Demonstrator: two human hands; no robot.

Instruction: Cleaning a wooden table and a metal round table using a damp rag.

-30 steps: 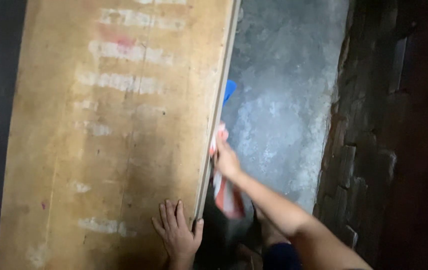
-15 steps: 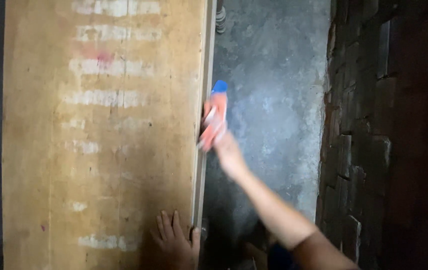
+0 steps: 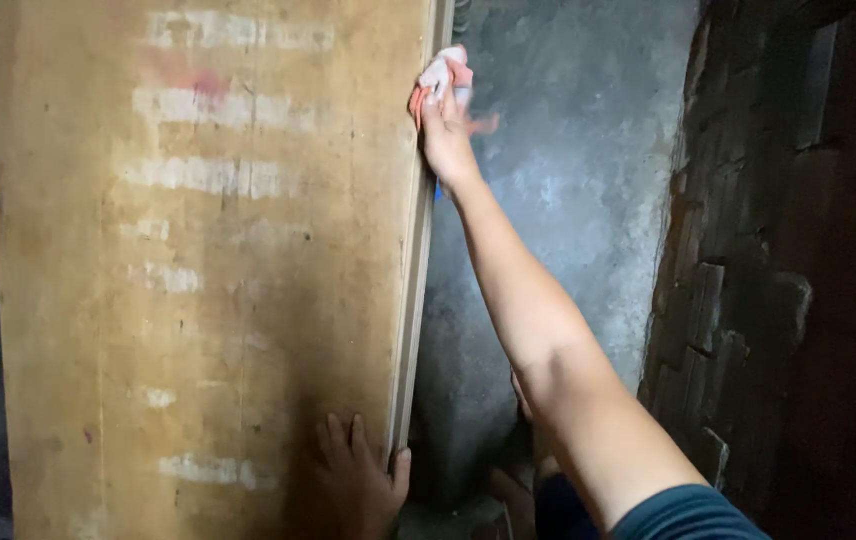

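Note:
A large worn plywood board [image 3: 208, 270] with pale smears fills the left of the view. My left hand [image 3: 360, 480] lies flat on its lower part, thumb hooked over the right edge. My right hand [image 3: 445, 130] is stretched far along that edge, near the top of the view. It presses a red and white cloth [image 3: 445, 78] against the edge of the board. My right forearm [image 3: 538, 320] runs diagonally across the middle.
A grey concrete floor [image 3: 568, 200] lies to the right of the board. A rough dark brick wall [image 3: 748, 300] runs along the right side. The far left is a dark strip.
My right hand has slid the cloth up along the board's edge, from its lower half to near the top. The left hand has stayed on the lower corner.

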